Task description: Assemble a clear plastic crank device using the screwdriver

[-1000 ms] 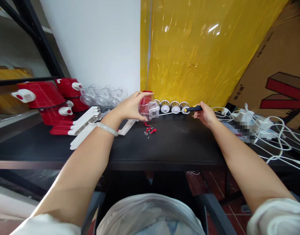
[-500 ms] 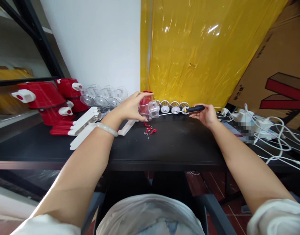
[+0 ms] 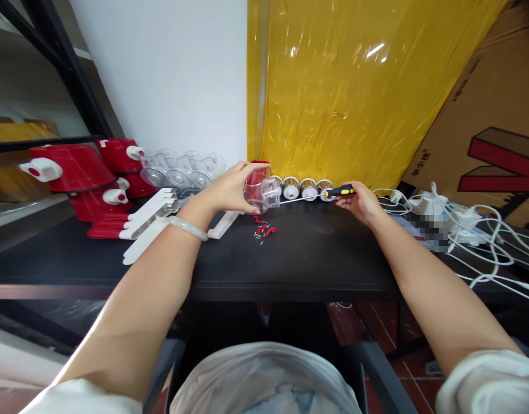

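Observation:
My left hand (image 3: 232, 188) is closed around a clear plastic housing (image 3: 261, 193) with a red part at its top, held just above the black table (image 3: 307, 253). My right hand (image 3: 360, 202) grips the black and yellow handle of a screwdriver (image 3: 340, 191). Its thin shaft runs left and its tip meets the clear housing. Small red pieces and screws (image 3: 263, 230) lie on the table right below the housing.
Several metal-capped cylinders (image 3: 302, 187) stand behind the screwdriver. Red housings (image 3: 77, 167), clear discs (image 3: 180, 167) and white handles (image 3: 150, 221) fill the left of the table. White cables and adapters (image 3: 463, 227) lie at the right. Yellow film and a cardboard box stand behind.
My right hand's fingers have shifted on the screwdriver handle, turning it; it stays in place. The left hand and housing have not moved.

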Tool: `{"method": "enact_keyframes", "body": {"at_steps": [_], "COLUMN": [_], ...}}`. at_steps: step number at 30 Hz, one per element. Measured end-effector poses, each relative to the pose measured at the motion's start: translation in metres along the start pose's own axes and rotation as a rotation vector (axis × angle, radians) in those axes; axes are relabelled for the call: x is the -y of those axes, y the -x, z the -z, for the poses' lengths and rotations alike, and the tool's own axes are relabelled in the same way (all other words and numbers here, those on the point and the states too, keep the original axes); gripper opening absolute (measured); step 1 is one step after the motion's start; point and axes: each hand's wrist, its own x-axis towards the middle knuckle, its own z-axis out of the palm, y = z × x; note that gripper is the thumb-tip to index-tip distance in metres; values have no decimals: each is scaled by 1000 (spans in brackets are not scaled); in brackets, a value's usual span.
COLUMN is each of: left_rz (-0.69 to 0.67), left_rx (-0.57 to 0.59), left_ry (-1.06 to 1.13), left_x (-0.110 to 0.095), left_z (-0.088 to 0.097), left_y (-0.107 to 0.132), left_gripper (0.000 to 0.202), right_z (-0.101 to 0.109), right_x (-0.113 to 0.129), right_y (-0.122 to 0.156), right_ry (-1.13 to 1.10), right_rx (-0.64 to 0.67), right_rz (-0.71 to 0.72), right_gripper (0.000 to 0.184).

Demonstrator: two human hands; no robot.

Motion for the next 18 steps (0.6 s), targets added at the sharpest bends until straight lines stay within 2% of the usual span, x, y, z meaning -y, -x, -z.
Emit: {"method": "enact_keyframes", "body": {"at_steps": [7, 12, 18], "left_rz": [15, 12, 10], "left_rx": [6, 9, 20], "left_ry": [1, -16, 6], "left_x": [1, 0, -1], "left_z": [0, 0, 0], "left_y": [0, 0, 1], "left_gripper": [106, 107, 105], "right_z": [1, -1, -1], "right_x": [-3, 3, 4], "right_y": [-2, -1, 1], "right_ry": [53, 13, -44], "right_rx": [-45, -51, 2], "right_rz": [26, -69, -80], "right_gripper": [36, 42, 22]}}
